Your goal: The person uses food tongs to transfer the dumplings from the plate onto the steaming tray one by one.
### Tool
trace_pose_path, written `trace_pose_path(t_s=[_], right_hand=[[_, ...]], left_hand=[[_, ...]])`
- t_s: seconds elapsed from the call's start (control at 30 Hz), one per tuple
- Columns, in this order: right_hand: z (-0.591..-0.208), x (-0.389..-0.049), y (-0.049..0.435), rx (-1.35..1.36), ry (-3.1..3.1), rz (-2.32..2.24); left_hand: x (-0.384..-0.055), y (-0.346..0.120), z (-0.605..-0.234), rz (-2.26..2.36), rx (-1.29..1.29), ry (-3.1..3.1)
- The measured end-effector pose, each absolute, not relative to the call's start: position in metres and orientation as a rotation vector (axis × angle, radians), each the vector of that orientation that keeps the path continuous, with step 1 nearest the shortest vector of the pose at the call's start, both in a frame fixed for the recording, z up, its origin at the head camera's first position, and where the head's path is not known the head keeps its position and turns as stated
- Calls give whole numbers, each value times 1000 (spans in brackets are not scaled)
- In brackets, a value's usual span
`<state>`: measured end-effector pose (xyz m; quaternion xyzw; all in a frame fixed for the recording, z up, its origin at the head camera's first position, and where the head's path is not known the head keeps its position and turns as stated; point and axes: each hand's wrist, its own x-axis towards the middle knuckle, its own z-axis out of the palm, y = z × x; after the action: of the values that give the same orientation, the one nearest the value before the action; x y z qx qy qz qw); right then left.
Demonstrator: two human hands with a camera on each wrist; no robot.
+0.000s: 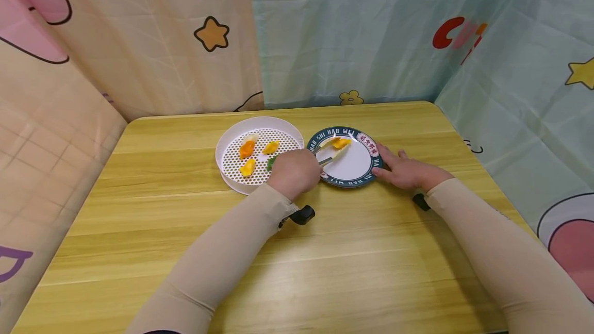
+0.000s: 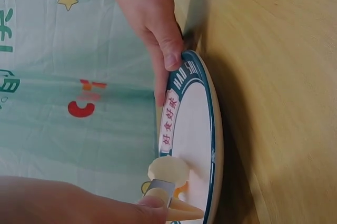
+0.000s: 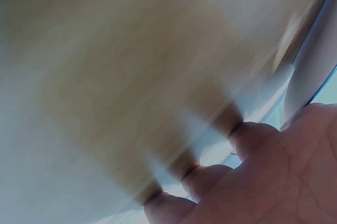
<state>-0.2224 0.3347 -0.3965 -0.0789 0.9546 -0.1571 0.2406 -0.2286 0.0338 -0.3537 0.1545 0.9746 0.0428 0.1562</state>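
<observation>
My left hand [image 1: 295, 171] grips a pair of tongs [image 2: 162, 185] with metal arms and cream tips. The tips reach over the left part of a round white plate [image 1: 352, 161] with a dark teal lettered rim. A small yellow dumpling-like piece [image 1: 341, 143] lies by the tips; whether they pinch it I cannot tell. My right hand [image 1: 408, 170] holds the plate's right rim, its thumb at the edge, as the left wrist view also shows. In the right wrist view, fingers [image 3: 210, 179] curl near the tabletop beside the plate's edge.
Left of the plate stands a round white steamer tray [image 1: 260, 122] with a perforated bottom. It holds several small pieces, among them an orange one [image 1: 247, 149], yellow ones [image 1: 248, 168] and a green one [image 1: 271, 163] partly behind my left hand. Printed curtains surround the wooden table [image 1: 139, 205].
</observation>
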Motion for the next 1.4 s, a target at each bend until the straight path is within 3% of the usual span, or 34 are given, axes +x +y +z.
trace_pose_path(t_s=[1.4], right_hand=[[-398, -225, 337, -194, 2605, -432]], left_hand=[[-219, 18, -352, 251, 549, 2788]])
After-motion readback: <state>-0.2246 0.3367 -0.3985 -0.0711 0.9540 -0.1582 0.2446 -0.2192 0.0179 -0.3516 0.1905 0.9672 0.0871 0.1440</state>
